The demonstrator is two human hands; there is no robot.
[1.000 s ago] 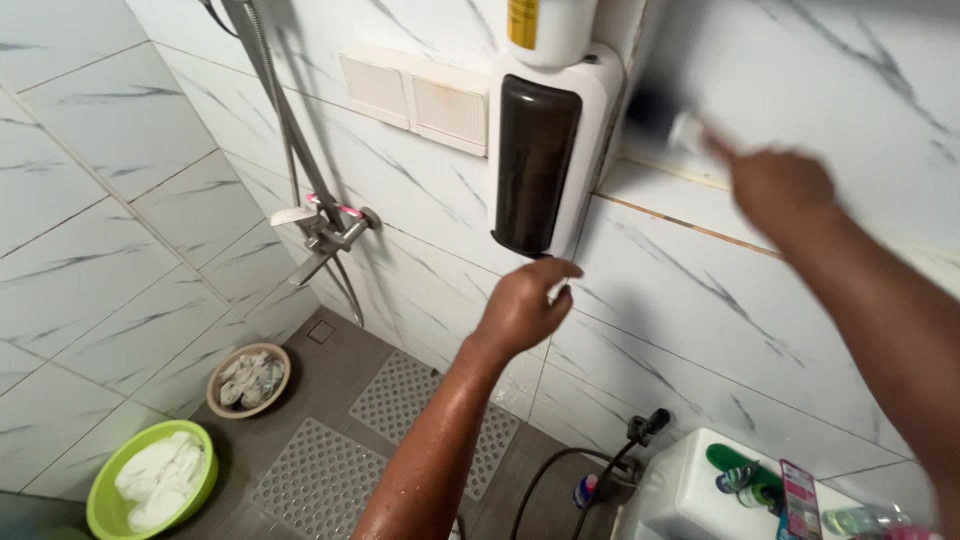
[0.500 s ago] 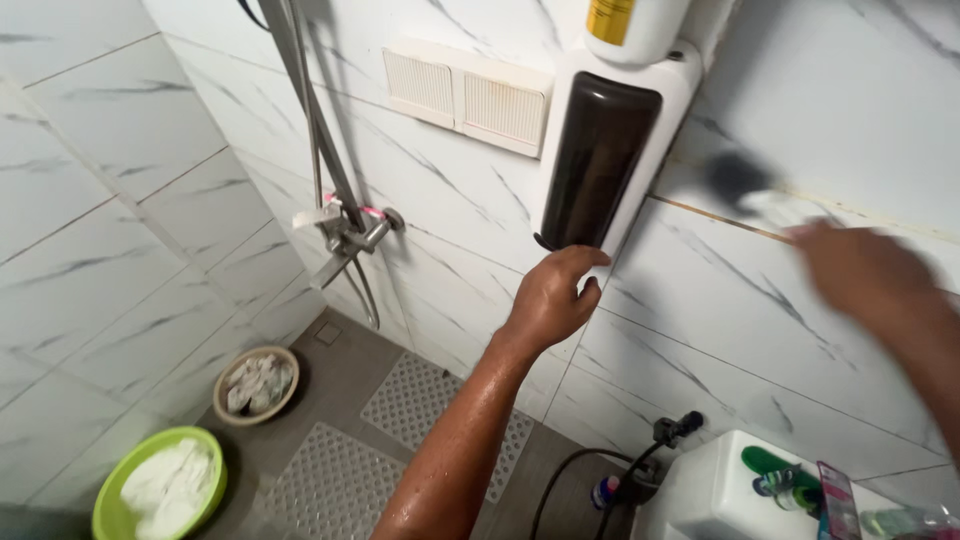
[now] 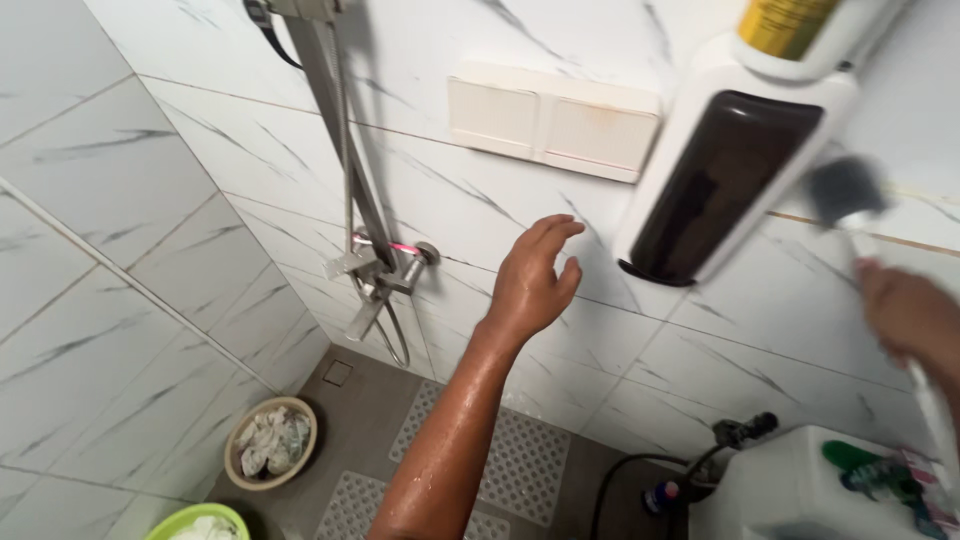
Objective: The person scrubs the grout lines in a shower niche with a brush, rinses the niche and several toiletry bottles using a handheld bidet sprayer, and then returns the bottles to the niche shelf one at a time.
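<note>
My left hand is raised with fingers apart, flat near the white marble-look wall tile, left of a wall dispenser with a dark window. It holds nothing. My right hand, blurred at the right edge, grips a white-handled brush whose dark bristle head presses on the wall just right of the dispenser. A yellow-labelled bottle stands on top of the dispenser.
A shower rail and tap run down the wall at left. A cream double cover plate sits above my left hand. On the floor lie a bowl of cloths, a green basin and drain mats. A toilet tank with bottles stands lower right.
The view swung left and down. My left hand came off the dispenser's underside and opened against the wall. My right hand with the brush swept down along the wall to the right.
</note>
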